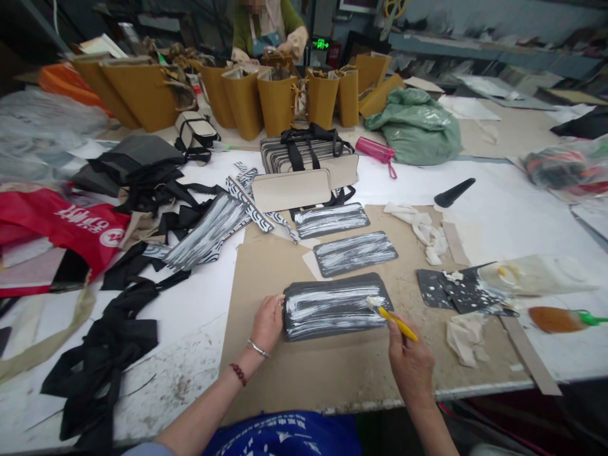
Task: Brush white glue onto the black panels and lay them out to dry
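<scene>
Black panel (337,310), white-streaked: on brown sheet (266,389) | left hand (267,323): pinching panel's left edge | right hand (412,361): pinching yellow-handled brush (399,325) | care: steady panel, even lengthwise strokes

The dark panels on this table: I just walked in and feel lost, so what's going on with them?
The right hand holds a yellow-handled brush, its tip on the nearest panel, already streaked white. The left hand is at that panel's left edge. Beyond lie a second panel and a third panel, also streaked white. Another person is across the table.
</scene>
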`<state>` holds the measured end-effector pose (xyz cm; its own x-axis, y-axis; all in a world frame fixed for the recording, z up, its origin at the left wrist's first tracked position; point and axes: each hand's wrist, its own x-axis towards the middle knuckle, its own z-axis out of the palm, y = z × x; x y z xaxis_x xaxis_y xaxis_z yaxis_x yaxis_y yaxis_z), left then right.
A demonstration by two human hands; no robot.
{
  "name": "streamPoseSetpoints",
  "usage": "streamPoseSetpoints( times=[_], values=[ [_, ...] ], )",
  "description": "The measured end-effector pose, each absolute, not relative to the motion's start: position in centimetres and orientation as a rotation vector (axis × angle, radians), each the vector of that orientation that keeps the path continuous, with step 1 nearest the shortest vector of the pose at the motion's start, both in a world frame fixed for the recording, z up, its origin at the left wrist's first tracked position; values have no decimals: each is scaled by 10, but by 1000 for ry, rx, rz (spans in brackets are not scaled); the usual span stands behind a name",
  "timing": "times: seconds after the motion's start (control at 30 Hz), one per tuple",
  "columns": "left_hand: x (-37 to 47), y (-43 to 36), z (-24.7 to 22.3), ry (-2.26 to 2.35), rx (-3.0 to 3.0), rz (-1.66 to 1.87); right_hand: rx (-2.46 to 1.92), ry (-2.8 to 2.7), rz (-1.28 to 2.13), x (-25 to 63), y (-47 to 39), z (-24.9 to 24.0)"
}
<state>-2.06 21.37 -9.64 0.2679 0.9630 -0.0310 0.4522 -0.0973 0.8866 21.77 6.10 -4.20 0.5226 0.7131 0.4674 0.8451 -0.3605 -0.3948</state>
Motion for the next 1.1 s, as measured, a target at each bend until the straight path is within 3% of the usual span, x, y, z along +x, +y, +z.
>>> streamPoseSetpoints(
  times=[0.37,0.93,1.1],
  values=[
    [-14,220,-104,1431,1439,695,-2188,-1192,-213,217,60,-44],
    [-7,219,-67,1406,1394,576,-2200,-1117,-80,217,57,-45],
    [-8,201,-68,1376,1214,591,-2174,-1062,-192,217,60,-53]
  ],
)
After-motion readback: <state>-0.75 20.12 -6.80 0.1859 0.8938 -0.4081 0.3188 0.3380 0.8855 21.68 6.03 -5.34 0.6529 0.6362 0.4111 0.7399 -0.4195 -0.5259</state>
